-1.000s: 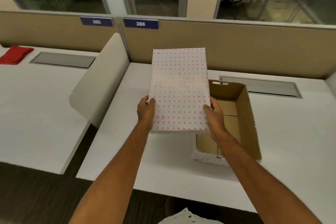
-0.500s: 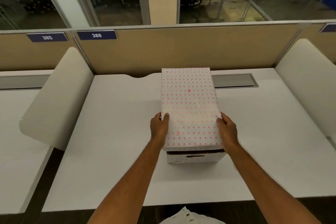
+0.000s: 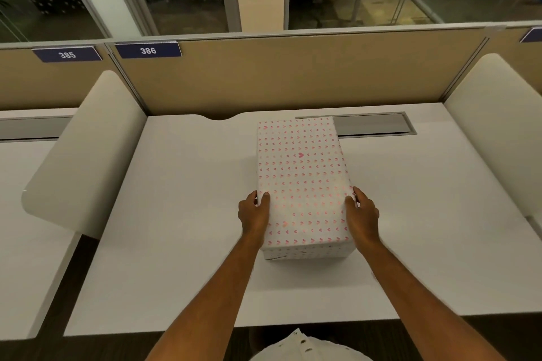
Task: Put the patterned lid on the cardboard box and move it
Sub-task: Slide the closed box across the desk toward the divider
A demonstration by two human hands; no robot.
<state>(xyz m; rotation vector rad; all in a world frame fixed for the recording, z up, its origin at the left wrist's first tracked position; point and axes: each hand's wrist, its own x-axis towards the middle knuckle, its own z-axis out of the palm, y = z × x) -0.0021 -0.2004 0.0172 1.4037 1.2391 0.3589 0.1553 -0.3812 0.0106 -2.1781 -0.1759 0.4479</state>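
Note:
The patterned lid, white with small pink hearts, sits squarely over the cardboard box on the white desk. The lid covers the box fully, so none of the brown cardboard shows; only the lid's front wall is visible low down. My left hand grips the lid's left edge near the front, thumb on top. On the opposite side, my right hand holds the right edge the same way.
A tan partition with label 386 closes the desk's back. White curved dividers stand at the left and right. A grey cable tray lies behind the box. The desk's front edge is near my body.
The lid came from the left of the open box to over it, then dropped fully down; the strip of box wall seen below it half a second ago is hidden.

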